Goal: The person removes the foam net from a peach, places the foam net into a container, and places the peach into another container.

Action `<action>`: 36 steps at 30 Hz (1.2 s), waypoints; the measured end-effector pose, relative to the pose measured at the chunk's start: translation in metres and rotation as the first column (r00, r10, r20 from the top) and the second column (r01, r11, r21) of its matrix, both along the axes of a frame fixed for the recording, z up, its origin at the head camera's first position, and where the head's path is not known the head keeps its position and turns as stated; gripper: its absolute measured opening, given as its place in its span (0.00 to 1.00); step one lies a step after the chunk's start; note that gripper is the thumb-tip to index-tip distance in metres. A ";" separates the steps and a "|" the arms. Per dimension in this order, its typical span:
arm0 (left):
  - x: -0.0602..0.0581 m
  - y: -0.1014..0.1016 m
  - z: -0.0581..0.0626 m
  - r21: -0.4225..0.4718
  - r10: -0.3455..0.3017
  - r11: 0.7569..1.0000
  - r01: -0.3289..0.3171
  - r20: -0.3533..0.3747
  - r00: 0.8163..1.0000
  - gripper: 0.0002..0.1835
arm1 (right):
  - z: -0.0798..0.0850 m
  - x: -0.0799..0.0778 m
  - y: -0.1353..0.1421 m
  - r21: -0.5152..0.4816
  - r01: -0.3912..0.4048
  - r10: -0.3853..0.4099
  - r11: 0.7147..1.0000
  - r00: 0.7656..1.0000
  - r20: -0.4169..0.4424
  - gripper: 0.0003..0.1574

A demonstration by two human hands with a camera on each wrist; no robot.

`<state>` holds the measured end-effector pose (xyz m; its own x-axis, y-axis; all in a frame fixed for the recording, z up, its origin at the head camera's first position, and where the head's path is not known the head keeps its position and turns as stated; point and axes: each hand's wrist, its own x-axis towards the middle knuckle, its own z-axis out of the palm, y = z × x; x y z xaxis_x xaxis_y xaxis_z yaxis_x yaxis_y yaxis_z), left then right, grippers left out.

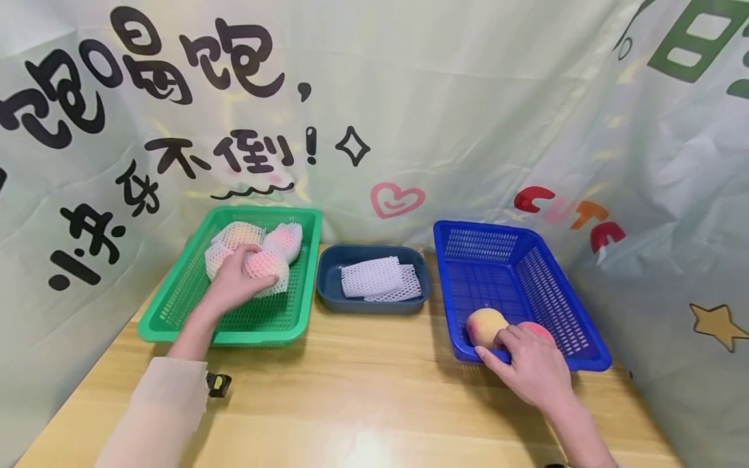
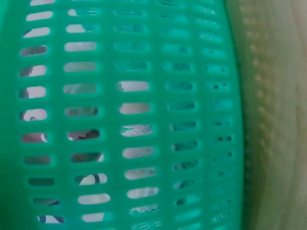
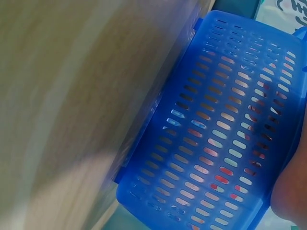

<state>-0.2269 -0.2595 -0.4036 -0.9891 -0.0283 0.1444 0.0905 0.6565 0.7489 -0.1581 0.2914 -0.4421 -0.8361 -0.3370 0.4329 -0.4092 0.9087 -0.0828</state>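
In the head view my left hand (image 1: 236,283) reaches into the green basket (image 1: 225,337) and grips a peach in a white foam net sleeve (image 1: 268,268). More net-wrapped peaches, one of them at the back right (image 1: 285,240), lie around it. My right hand (image 1: 535,367) reaches over the front rim of the blue basket (image 1: 486,227). Its thumb and fingertips are beside a bare yellow peach (image 1: 487,327); whether they hold it is unclear. A pinkish peach (image 1: 538,331) shows partly behind that hand. The left wrist view is filled by the green basket's slotted wall (image 2: 105,143).
Between the baskets stands a dark blue-grey tray (image 1: 374,305) with white foam net sleeves (image 1: 371,276) lying in it. All three containers are on a wooden table (image 1: 363,390). Behind them hangs a printed cloth (image 1: 468,97). The right wrist view shows the blue basket's slotted wall (image 3: 216,120).
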 end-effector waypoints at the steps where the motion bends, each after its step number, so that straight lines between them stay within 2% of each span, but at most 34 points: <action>1: 0.001 0.001 0.001 0.011 0.012 1.000 -0.011 -0.014 1.000 0.43 | 0.000 0.001 0.000 0.001 0.005 -0.005 1.000 1.000 0.007 0.23; 8: 0.009 0.008 0.008 0.115 0.075 0.991 -0.062 -0.116 0.990 0.42 | -0.001 0.001 0.000 0.005 0.024 -0.024 1.000 0.999 0.022 0.23; 14: 0.019 0.019 0.015 0.172 0.127 0.980 -0.098 -0.166 0.978 0.42 | 0.001 0.002 -0.001 0.002 0.020 -0.020 1.000 1.000 0.018 0.24; 19: 0.028 0.034 0.022 0.232 0.140 0.969 -0.088 -0.219 0.966 0.42 | 0.000 0.001 -0.001 0.002 0.026 -0.026 1.000 0.999 0.023 0.24; 24: 0.035 0.051 0.029 0.238 0.101 0.971 -0.034 -0.276 0.956 0.40 | 0.000 0.001 0.000 0.003 0.031 -0.031 1.000 0.999 0.025 0.24; 30: 0.040 0.069 0.030 0.174 0.050 0.985 0.005 -0.314 0.948 0.40 | 0.000 0.001 0.000 0.007 0.033 -0.033 0.999 0.999 0.022 0.24; 36: 0.046 0.087 0.030 0.129 -0.040 0.988 0.090 -0.349 0.936 0.40 | 0.000 0.001 -0.001 0.007 0.033 -0.033 0.999 0.999 0.026 0.24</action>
<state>-0.1805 -0.1723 -0.3732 -0.8797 -0.0102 0.4754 0.3982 0.5308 0.7481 -0.1569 0.2908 -0.4420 -0.8578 -0.3116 0.4088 -0.3764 0.9224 -0.0869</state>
